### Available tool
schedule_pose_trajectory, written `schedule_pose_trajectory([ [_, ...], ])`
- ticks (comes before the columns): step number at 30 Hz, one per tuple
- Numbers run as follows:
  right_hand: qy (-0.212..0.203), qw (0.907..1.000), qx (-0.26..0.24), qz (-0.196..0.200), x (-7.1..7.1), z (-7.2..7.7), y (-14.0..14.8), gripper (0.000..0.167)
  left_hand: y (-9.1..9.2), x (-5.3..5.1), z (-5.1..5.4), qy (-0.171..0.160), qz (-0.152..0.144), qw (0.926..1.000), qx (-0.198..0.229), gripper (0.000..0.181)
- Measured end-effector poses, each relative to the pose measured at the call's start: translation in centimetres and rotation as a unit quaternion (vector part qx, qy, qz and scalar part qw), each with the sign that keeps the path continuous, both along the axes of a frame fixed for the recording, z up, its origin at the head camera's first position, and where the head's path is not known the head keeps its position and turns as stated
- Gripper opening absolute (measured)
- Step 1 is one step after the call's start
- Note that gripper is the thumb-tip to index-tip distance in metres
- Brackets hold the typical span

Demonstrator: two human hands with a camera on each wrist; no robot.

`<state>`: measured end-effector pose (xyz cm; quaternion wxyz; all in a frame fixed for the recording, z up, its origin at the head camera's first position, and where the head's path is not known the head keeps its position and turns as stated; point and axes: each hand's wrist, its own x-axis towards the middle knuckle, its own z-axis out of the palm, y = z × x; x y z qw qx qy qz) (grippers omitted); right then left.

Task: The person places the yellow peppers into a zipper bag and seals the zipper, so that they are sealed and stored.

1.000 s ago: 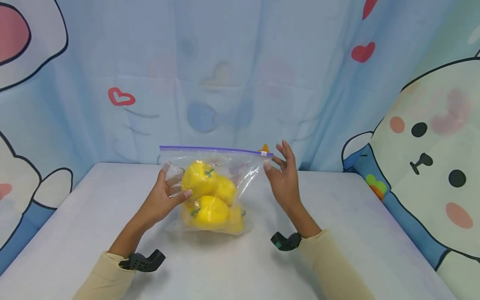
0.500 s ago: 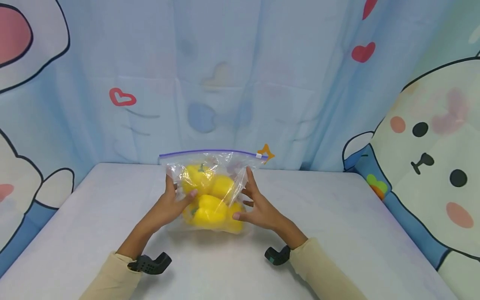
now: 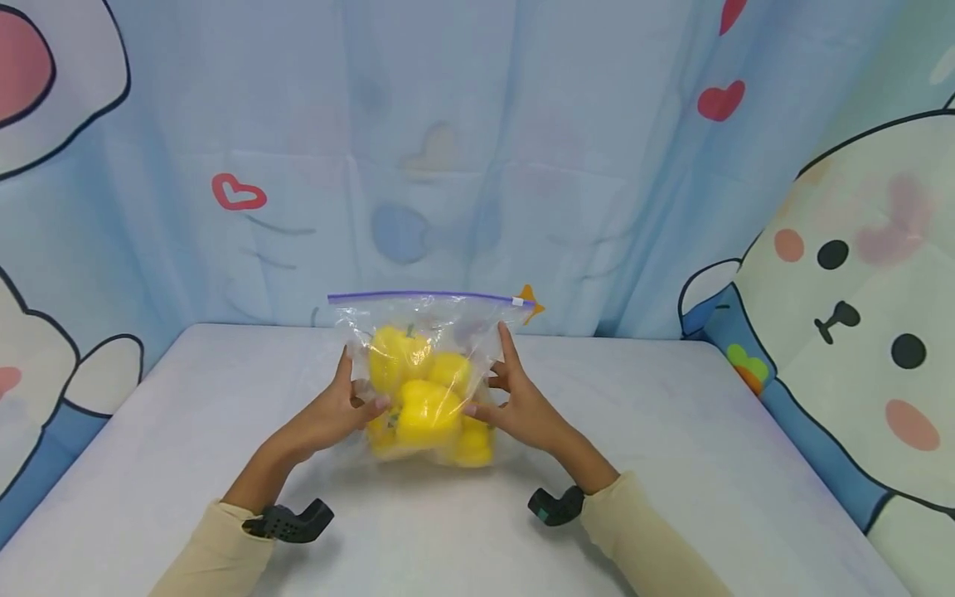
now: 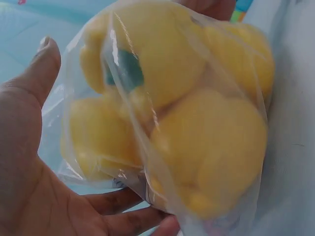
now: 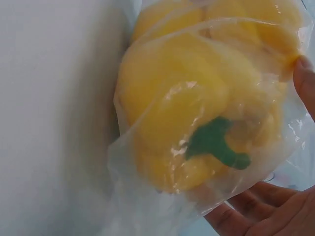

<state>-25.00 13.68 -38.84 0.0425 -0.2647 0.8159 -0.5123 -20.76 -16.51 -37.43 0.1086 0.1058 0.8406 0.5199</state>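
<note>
A clear zip bag (image 3: 440,311) with a purple zip strip stands upright on the table, its white slider (image 3: 518,302) near the right end of the strip. Several yellow bell peppers (image 3: 429,414) with green stems fill it. My left hand (image 3: 324,423) holds the bag's left side, thumb in front and fingers behind. On the opposite side my right hand (image 3: 530,414) grips it the same way, thumb against the front. In the right wrist view a green stem (image 5: 216,142) shows through the plastic of the bag.
The bag rests on a white-covered table (image 3: 634,414). Behind it hangs a light blue curtain (image 3: 448,124) with cartoon prints, reaching round to the left and right sides. A black wrist camera (image 3: 291,522) sits on each wrist.
My right hand has come down from the slider end of the zip to the bag's right side. The bag has tipped slightly and straightened, and the peppers inside have shifted a little.
</note>
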Motion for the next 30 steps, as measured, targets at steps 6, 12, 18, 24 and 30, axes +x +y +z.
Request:
schedule_pose_trajectory([
  [6, -0.070, 0.9975, -0.005, -0.008, 0.5, 0.9, 1.2, 0.107, 0.7, -0.2, 0.1, -0.032, 0.020, 0.9991, 0.019, 0.105],
  [12, -0.144, 0.9893, -0.017, -0.014, 0.3, 0.5, 1.7, 0.106, 1.6, -0.6, -0.6, -0.045, 0.050, 0.9973, 0.030, 0.090],
  [18, -0.179, 0.9828, -0.032, -0.030, 0.2, -0.2, 1.7, 0.103, 2.1, -0.3, -1.5, -0.027, -0.003, 0.9994, 0.021, 0.095],
  [24, -0.175, 0.9836, -0.024, -0.036, 0.0, -0.6, 1.6, 0.098, 2.2, -0.1, -1.9, 0.012, -0.038, 0.9992, 0.008, 0.084],
  [30, -0.175, 0.9830, 0.014, -0.055, -0.3, -1.0, 1.9, 0.099, 2.4, -0.2, -2.2, -0.004, -0.025, 0.9994, -0.024, 0.074],
])
